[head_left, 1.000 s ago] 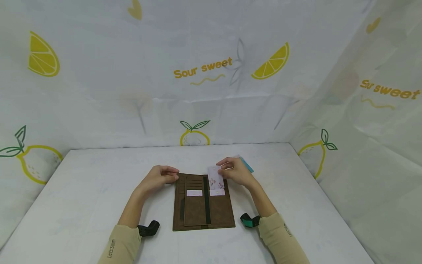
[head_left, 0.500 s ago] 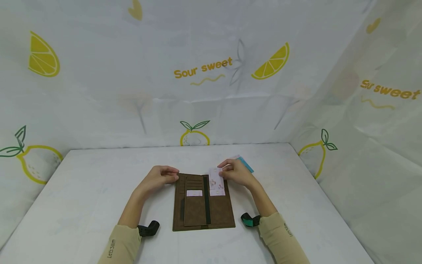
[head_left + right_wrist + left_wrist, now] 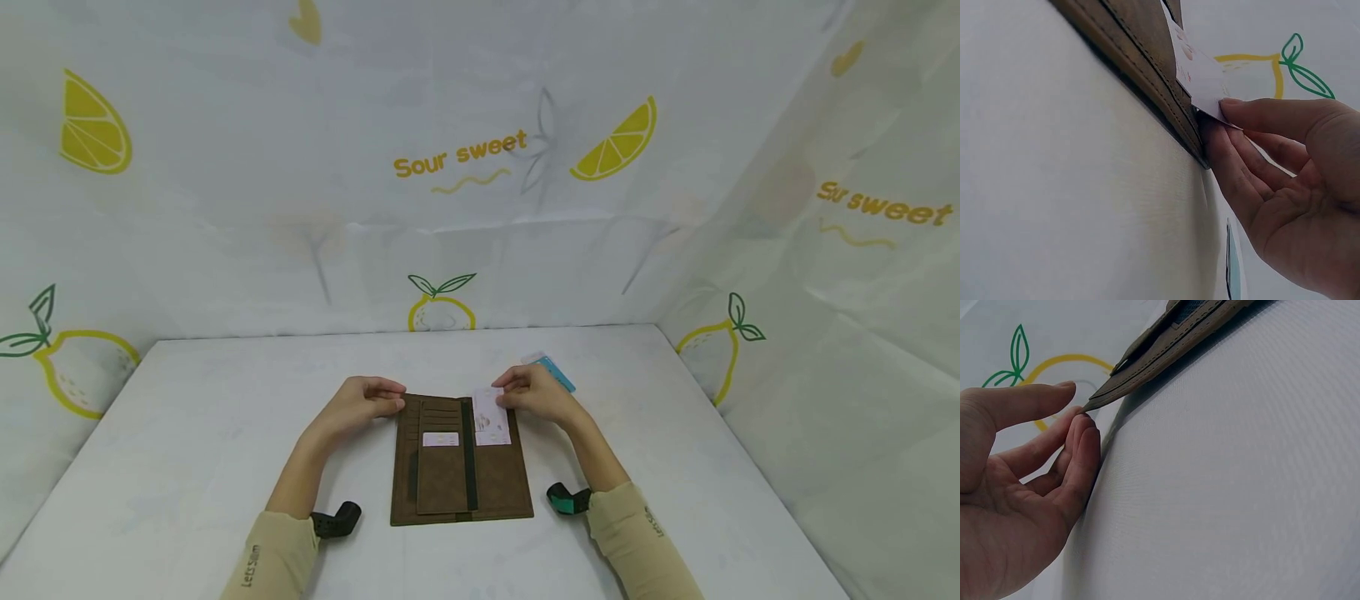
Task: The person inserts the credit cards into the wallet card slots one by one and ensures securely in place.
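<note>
A brown wallet (image 3: 504, 483) lies unfolded on the white table, with card slots on its left half. My left hand (image 3: 366, 402) holds its upper left corner; in the left wrist view that corner (image 3: 1094, 403) sits at the fingertips, the thumb just above. At the wallet's right half my right hand (image 3: 536, 392) pinches a white card with a reddish print (image 3: 489, 410) by its upper right edge. The card's lower end lies at a slot, and how deep it goes is hidden. Another pale card (image 3: 441, 439) shows in the left half.
A blue-and-white card (image 3: 553, 372) lies on the table behind my right hand, partly covered by it. White curtains with lemon prints (image 3: 442, 312) rise behind the table and at the right. Black wrist mounts (image 3: 337, 520) sit on both wrists.
My right hand has moved the printed card slightly down toward the near side, and less of it stands above the wallet's top edge. The left hand has kept its place at the corner.
</note>
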`<state>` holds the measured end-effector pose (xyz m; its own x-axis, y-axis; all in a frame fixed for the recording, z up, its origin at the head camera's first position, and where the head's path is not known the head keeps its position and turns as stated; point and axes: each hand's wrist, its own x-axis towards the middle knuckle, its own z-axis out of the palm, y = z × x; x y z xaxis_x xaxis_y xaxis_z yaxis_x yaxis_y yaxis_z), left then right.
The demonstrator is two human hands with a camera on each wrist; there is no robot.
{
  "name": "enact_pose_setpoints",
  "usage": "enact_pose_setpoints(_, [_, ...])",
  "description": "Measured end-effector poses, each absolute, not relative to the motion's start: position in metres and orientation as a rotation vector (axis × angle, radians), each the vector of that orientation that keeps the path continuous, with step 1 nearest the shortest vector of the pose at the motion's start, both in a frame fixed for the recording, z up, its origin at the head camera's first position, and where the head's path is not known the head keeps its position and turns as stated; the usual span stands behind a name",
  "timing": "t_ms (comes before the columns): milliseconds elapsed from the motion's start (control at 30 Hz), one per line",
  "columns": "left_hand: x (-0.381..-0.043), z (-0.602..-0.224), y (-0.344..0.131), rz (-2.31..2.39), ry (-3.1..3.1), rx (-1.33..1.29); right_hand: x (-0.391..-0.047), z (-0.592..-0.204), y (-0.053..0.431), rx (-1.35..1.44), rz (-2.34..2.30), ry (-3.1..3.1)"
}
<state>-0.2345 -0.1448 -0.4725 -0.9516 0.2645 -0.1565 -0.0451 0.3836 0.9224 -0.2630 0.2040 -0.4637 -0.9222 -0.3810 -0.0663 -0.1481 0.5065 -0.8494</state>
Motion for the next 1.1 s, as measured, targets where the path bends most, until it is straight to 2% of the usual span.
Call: enact_pose_setpoints(1100, [-0.2373, -0.4759, -0.1456, 1.585, 2.377, 0.209, -0.2572, -0.4537, 0.2047, -0.683, -1.162, 2.551])
